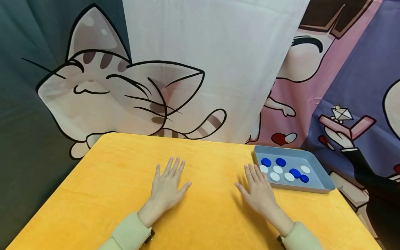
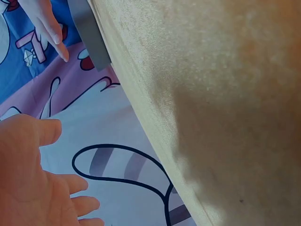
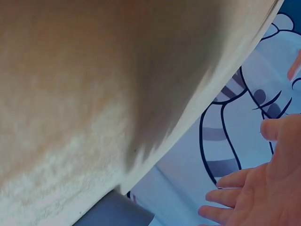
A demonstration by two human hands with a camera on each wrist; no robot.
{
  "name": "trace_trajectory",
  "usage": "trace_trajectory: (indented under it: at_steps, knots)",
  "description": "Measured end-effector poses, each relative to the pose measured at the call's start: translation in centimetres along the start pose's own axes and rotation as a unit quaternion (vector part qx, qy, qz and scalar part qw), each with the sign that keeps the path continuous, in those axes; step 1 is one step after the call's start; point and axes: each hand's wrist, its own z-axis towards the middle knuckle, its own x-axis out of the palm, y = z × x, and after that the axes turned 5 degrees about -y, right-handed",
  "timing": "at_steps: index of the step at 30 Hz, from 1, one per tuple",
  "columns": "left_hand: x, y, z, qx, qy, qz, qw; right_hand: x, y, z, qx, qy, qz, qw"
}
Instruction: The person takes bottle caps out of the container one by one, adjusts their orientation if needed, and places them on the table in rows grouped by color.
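Note:
My left hand (image 1: 166, 187) hovers palm down over the yellow table, fingers straight and spread, holding nothing. To its right, my right hand (image 1: 258, 191) has its fingers extended too, with nothing in it. Its fingertips overlap the left edge of a grey-blue tray (image 1: 315, 185) in the head view; whether they touch it I cannot tell. Inside the tray lie several blue discs (image 1: 280, 162) and several white discs (image 1: 289, 177). Both wrist views show the bare palm side of each hand, the left hand (image 2: 28, 179) and the right hand (image 3: 263, 188).
A yellow cloth covers the table (image 1: 206, 215). Behind it hangs a curtain (image 1: 218, 69) printed with a cartoon cat and figures. The tray sits by the table's right back edge.

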Motion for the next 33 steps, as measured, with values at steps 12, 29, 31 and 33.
trace_trajectory:
  at_steps: [12, 29, 31, 33]
  knots:
    - [0.1, -0.2, -0.1, 0.004, -0.009, -0.003, 1.0000, 0.2, -1.7, 1.0, 0.006, -0.030, 0.008, 0.9995]
    - [-0.1, -0.5, 0.1, 0.005, -0.023, -0.011, 0.9997, 0.2, -4.6, 2.4, 0.011, -0.085, -0.014, 0.9962]
    - [-0.2, -0.6, 0.2, 0.006, -0.027, -0.010, 0.9996, 0.1, -4.9, 2.5, 0.015, -0.082, -0.020, 0.9963]
    - [-0.3, -0.6, 0.3, 0.007, -0.030, -0.012, 0.9994, 0.1, -5.2, 2.6, 0.017, -0.079, -0.026, 0.9964]
